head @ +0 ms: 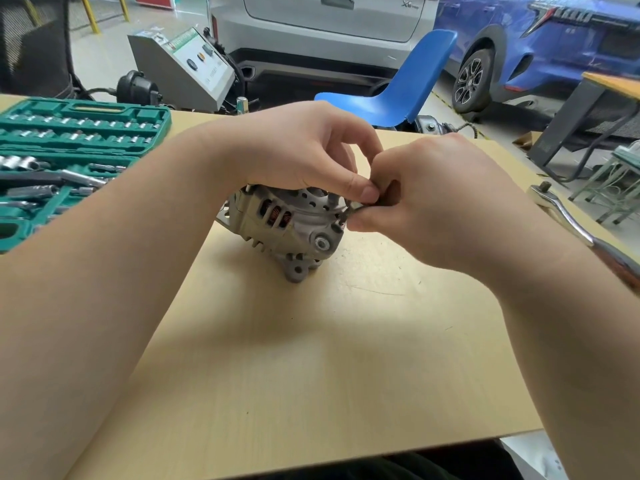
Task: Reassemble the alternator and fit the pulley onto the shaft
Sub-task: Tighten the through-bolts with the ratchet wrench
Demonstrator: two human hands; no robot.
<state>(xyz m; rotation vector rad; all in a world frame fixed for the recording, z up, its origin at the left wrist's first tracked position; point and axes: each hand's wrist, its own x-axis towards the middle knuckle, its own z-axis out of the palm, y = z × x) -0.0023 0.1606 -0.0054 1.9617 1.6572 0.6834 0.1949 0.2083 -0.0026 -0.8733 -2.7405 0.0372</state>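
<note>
Both hands over alternator (pixel 287 223) mid-tabletop: left hand (pixel 304 150) curled on top, fingers narrow; right hand (pixel 426 199) pinches small bolt (pixel 343 216).

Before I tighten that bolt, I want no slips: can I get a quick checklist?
1. Alternator seated on the table: ok.
2. Left hand steadying the housing from above: ok.
3. Right hand grip pinching a small bolt at the housing edge: ok.
4. Bolt started in its thread: cannot tell.
5. Ratchet on the table beside the right forearm: ok.
6. Pulley fitted on the shaft: cannot tell, hands cover it.
</note>
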